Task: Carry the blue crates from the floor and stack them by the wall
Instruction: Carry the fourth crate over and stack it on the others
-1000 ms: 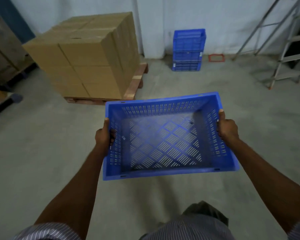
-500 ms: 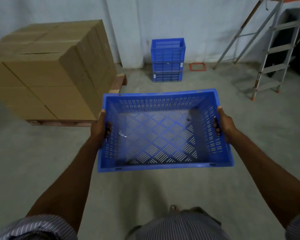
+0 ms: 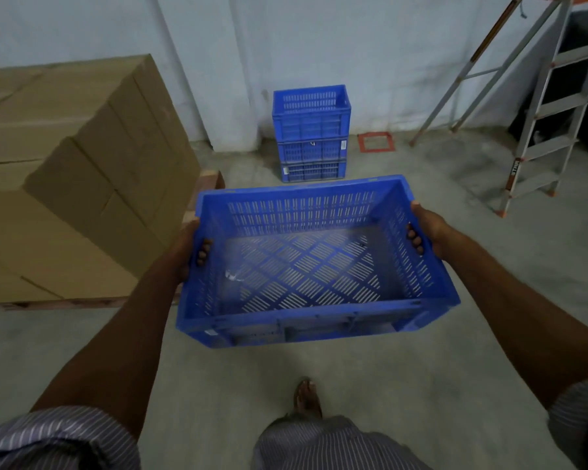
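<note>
At about nine o'clock a block of cardboard boxes (image 3: pixel 82 184) sits on a wooden pallet (image 3: pixel 211 179), close beside the person's path. The left hand (image 3: pixel 187 252) grips the left end wall of the carried blue crate (image 3: pixel 319 320). Its fingers (image 3: pixel 202 251) curl through the handle slot so that the tips show inside. The crate is in the air at the centre of the view, empty and held roughly level above the concrete floor (image 3: pixel 82 351). Beyond it at twelve o'clock the stack of blue crates (image 3: pixel 311 130), three high by the look of it, stands against the wall (image 3: pixel 387 62), well apart from the carried one. The right hand (image 3: pixel 428 228) holds the opposite end wall the same way, fingers hooked through its slot. Judging by the perforated walls and lattice base, the crate is probably light moulded plastic. It looks stiff enough to keep its shape when held by the ends, and not fragile. The smooth rim could slip, so the two end slots are the sound places to take it. Setting it squarely on the top crate will call for raising both ends evenly. At two o'clock a stepladder (image 3: pixel 550 130) stands clear of the stack.
</note>
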### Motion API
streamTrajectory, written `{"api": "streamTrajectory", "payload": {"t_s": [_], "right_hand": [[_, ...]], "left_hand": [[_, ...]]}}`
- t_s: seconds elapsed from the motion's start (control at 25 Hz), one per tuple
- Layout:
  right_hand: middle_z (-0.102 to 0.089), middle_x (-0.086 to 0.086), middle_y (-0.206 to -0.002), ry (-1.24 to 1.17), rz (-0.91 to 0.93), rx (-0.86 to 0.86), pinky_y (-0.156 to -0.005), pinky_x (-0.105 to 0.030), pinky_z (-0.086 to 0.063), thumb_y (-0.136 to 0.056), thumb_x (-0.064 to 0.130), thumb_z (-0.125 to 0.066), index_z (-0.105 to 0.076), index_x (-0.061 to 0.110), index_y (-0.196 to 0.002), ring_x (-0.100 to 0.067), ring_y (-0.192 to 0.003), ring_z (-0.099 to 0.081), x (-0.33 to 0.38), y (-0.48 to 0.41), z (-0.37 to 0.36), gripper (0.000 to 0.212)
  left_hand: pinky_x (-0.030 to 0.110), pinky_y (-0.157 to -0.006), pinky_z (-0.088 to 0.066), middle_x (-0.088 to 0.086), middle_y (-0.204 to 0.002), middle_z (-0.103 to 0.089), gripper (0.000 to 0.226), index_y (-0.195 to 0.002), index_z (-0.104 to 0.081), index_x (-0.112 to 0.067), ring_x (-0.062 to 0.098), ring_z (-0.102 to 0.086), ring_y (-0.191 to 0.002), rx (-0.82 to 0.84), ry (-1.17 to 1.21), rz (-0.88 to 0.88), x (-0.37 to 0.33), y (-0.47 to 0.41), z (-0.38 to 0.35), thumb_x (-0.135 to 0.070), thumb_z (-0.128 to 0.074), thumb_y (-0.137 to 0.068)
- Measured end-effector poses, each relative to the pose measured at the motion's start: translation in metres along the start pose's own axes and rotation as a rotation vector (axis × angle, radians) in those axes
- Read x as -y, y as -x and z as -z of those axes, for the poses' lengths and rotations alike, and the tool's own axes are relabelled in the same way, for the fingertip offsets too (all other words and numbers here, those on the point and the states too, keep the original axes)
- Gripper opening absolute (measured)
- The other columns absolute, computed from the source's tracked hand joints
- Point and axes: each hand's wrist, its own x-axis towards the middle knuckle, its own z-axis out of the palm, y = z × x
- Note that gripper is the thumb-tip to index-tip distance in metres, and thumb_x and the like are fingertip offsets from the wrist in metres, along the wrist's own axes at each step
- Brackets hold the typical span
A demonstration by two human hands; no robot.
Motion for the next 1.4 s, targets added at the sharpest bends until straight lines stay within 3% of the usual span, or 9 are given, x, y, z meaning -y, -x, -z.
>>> {"api": "streamTrajectory", "payload": {"t_s": [0.24, 0.52, 0.76, 1.08, 1.16, 1.28, 1.4], "right_hand": [[-0.04, -0.003, -0.06, -0.013, -0.049, -0.051, -0.034, -0.017, -0.024, -0.101, 0.063, -0.032, -0.044, 0.013, -0.069, -0.011, -0.039, -0.027, 0.1, -0.121, -0.025, 0.061], [-0.044, -0.005, -0.06, 0.0, 0.004, -0.089, -0.038, -0.022, -0.026, -0.1, 0.064, -0.033, -0.047, 0.01, -0.069, -0.015, -0.044, -0.03, 0.192, -0.293, -0.029, 0.064], [-0.053, -0.009, -0.06, 0.022, 0.092, -0.207, -0.044, -0.028, -0.034, -0.096, 0.066, -0.041, -0.055, 0.008, -0.069, -0.02, -0.044, -0.04, 0.296, -0.439, -0.022, 0.066], [-0.06, -0.015, -0.061, 0.146, 0.166, -0.314, -0.052, -0.035, -0.045, -0.088, 0.081, -0.032, -0.06, 0.007, -0.066, -0.027, -0.05, -0.054, 0.413, -0.627, -0.048, 0.082], [-0.061, -0.014, -0.062, 0.147, 0.178, -0.348, -0.052, -0.035, -0.045, -0.08, 0.089, -0.028, -0.061, 0.011, -0.074, -0.027, -0.05, -0.055, 0.435, -0.676, -0.056, 0.085], [-0.064, -0.011, -0.075, 0.149, 0.205, -0.393, -0.052, -0.033, -0.048, -0.066, 0.101, -0.022, -0.049, 0.035, -0.101, -0.026, -0.055, -0.059, 0.476, -0.746, -0.064, 0.08], [-0.062, -0.008, -0.084, 0.134, 0.198, -0.428, -0.044, -0.027, -0.044, -0.067, 0.1, -0.025, -0.046, 0.042, -0.097, -0.025, -0.057, -0.06, 0.513, -0.813, -0.064, 0.069]], "left_hand": [[0.014, -0.033, -0.028, -0.002, -0.049, -0.045, 0.067, -0.074, -0.052, -0.01, 0.008, -0.037, -0.033, 0.087, -0.046, 0.06, -0.106, -0.155, -0.006, -0.069, -0.034, -0.099], [0.018, -0.034, -0.029, 0.0, -0.054, -0.043, 0.07, -0.07, -0.051, -0.012, 0.011, -0.036, -0.037, 0.061, -0.127, 0.024, -0.193, -0.335, -0.057, -0.074, -0.034, -0.096], [0.025, -0.041, -0.033, 0.002, -0.06, -0.048, 0.063, -0.079, -0.055, -0.014, 0.015, -0.04, -0.042, -0.058, -0.131, -0.139, -0.284, -0.461, -0.11, -0.074, -0.042, -0.09], [0.025, -0.044, -0.036, 0.007, -0.058, -0.05, 0.072, -0.073, -0.059, -0.011, 0.018, -0.043, -0.043, -0.207, -0.106, -0.154, -0.396, -0.628, -0.151, -0.077, -0.038, -0.093], [0.025, -0.044, -0.036, 0.007, -0.057, -0.05, 0.072, -0.072, -0.058, -0.01, 0.02, -0.043, -0.044, -0.198, -0.111, -0.166, -0.425, -0.676, -0.16, -0.077, -0.04, -0.093], [0.027, -0.046, -0.037, 0.008, -0.055, -0.051, 0.069, -0.068, -0.056, -0.01, 0.021, -0.044, -0.046, -0.222, -0.135, -0.197, -0.481, -0.739, -0.167, -0.07, -0.042, -0.097], [0.029, -0.051, -0.04, 0.009, -0.055, -0.053, 0.07, -0.065, -0.057, -0.01, 0.023, -0.048, -0.048, -0.239, -0.179, -0.226, -0.535, -0.799, -0.18, -0.07, -0.043, -0.097]]}}
